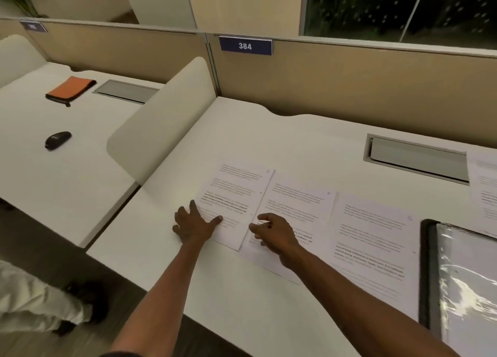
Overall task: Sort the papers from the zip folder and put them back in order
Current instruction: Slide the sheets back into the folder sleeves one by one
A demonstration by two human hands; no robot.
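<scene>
While left hand (pixel 195 226) presses paper (pixel 234 195), fingers spread

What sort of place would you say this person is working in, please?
Most likely a shared office or study hall: white desks stand in a row, split by a beige partition carrying a number plate, and each desk has a cable hatch.

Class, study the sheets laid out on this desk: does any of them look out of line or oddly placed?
Yes. The leftmost sheet lies tilted, and its right edge overlaps the middle sheet instead of sitting beside it. The left hand rests flat on its corner; the right hand touches the overlap. The third sheet lies apart.
</scene>
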